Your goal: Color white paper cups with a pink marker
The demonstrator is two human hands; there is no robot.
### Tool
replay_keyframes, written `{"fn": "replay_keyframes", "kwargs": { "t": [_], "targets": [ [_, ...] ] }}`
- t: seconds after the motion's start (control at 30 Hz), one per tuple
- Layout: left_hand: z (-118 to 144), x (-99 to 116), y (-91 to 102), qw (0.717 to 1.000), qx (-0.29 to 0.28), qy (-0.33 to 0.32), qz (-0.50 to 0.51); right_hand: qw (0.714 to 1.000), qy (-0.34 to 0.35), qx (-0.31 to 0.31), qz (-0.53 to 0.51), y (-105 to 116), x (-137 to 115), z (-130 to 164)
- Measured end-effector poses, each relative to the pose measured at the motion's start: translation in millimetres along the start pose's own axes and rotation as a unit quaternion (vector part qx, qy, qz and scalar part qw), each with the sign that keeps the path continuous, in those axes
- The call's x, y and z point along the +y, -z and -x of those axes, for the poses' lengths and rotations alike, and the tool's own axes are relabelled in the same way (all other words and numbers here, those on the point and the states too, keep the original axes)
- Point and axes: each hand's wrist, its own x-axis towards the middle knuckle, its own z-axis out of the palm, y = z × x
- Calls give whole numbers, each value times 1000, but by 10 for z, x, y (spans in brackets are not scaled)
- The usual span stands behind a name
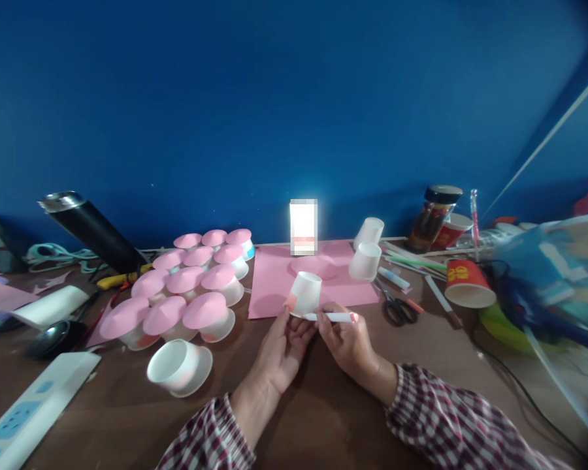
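A small white paper cup [306, 291] with a patch of orange-pink on its lower left side is in my left hand [283, 352], whose fingers support it from below. My right hand [347, 339] grips a white marker [337, 317] with a reddish end, held level, its tip at the cup's lower edge. Behind the cup lies a pink sheet of paper [269, 281] with a pink paper disc [318, 266] on it. To the left, a white cup [176, 365] sits tilted-looking on a round base, in front of several cups with pink cone tops [185, 279].
Two white cups [365, 261] stand at the sheet's right edge, near black scissors [399, 310]. Farther right are a red paper cup [468, 284], a dark-lidded jar [431, 219] and pens. A power strip [34, 405] and a black flask [93, 232] lie left.
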Motion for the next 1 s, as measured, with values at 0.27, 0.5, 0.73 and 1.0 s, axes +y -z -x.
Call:
{"fn": "replay_keyframes", "kwargs": {
  "t": [0.27, 0.5, 0.73, 1.0],
  "targets": [
    [6, 3, -6, 1000, 7, 0, -6, 999, 17, 24, 20, 34, -3, -19],
    [7, 1, -3, 1000, 0, 0, -3, 999, 11, 26, 22, 38, 4, -19],
    [7, 10, -19, 1000, 15, 1, -6, 999, 20, 12, 31, 29, 0, -24],
    [6, 9, -20, 1000, 21, 6, -3, 999, 12, 15, 37, 31, -4, -25]
  ]
}}
